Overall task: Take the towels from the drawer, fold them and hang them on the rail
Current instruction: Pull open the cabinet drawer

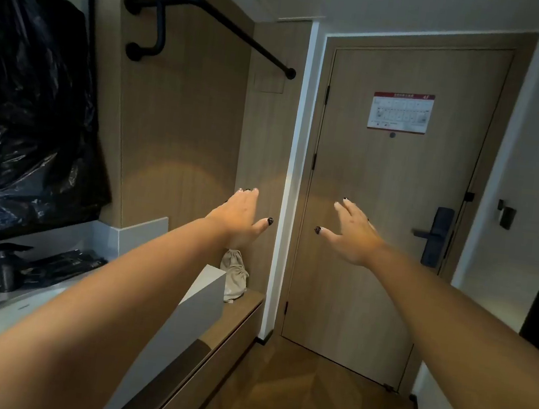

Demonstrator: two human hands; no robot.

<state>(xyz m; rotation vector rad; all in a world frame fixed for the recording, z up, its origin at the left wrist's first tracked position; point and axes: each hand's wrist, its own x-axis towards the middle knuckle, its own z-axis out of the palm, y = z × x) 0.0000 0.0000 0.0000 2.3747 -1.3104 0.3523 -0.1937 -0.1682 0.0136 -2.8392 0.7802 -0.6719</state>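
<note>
Both my arms reach straight forward at chest height. My left hand is held flat with the fingers straight and holds nothing. My right hand is also spread flat and empty. A black rail runs bare along the wooden wall panel, high up on the left and well above both hands. Below my left arm a low wooden cabinet with a drawer front runs along the wall, and the drawer looks closed. No towel is in view.
A closed wooden door with a dark handle faces me. A beige cloth bag sits on the cabinet top. At left are a white basin with a black tap and black plastic sheeting over the mirror.
</note>
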